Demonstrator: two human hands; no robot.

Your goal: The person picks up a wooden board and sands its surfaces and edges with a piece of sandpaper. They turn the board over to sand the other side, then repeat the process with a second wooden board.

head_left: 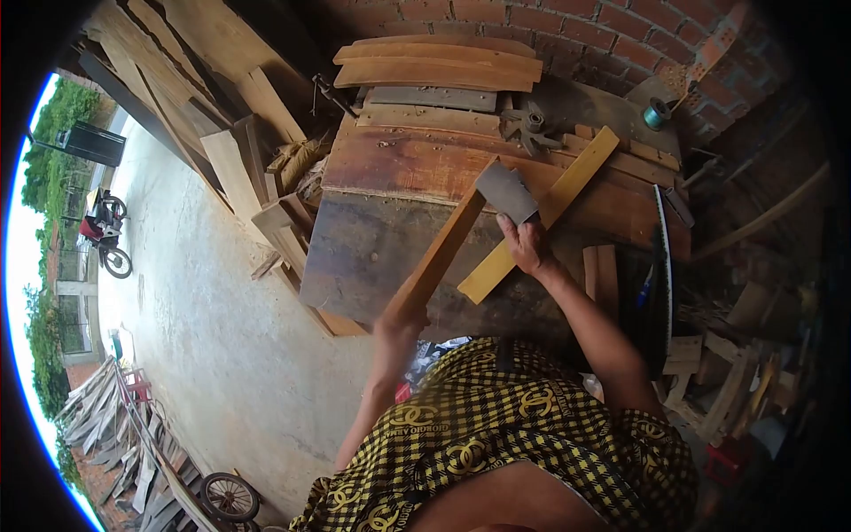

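Observation:
My left hand [402,321], slightly blurred, is closed round the near end of a brown wooden strip [445,240], which slants up and away over the workbench [355,253]. At the strip's far end is a grey rectangular sheet of sandpaper [506,188]. My right hand [526,243] grips the sheet's lower edge, thumb on top; the fingers beneath are partly hidden. Under my right hand a yellowish wooden strip [581,182] lies diagonally across the bench, part of it covered by the hand and the sheet.
Stacked boards [434,66], a dark metal star-shaped part [532,129] and a thread spool [657,114] lie at the back by the brick wall [612,35]. A blue pen [644,288] is at the right. Leaning planks [191,97] stand left; a motorbike [106,230] is farther off.

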